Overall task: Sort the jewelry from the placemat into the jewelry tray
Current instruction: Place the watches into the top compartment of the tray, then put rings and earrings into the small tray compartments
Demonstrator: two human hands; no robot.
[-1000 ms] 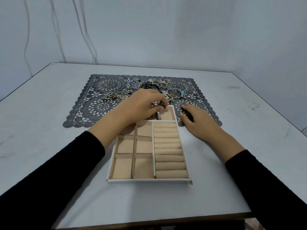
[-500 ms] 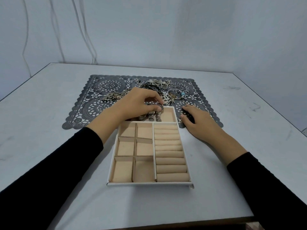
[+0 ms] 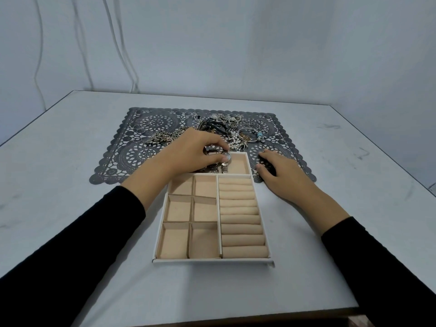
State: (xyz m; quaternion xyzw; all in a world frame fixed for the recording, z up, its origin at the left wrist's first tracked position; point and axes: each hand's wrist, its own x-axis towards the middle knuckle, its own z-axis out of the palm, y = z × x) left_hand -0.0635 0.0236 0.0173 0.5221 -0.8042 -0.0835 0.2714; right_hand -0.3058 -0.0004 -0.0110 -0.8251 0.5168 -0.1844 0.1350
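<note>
A beige jewelry tray with white walls lies on the table, its far end overlapping a dark lace placemat. My left hand hovers over the tray's long far compartment and pinches a silver wristwatch whose metal band hangs into that compartment. Beside it in the same compartment lies another watch, partly hidden by my fingers. My right hand rests on the placemat just right of the tray with something dark under its fingers; what it is stays hidden. A jewelry pile of chains, bracelets and rings lies on the mat.
Several small silver rings are scattered at the placemat's far left. The tray has square compartments on the left and ring rolls on the right. The white table ends close to me and at the right edge.
My left hand has drawn back slightly toward me over the far compartment, and the watch with its band now shows below my fingers. My right hand has barely moved.
</note>
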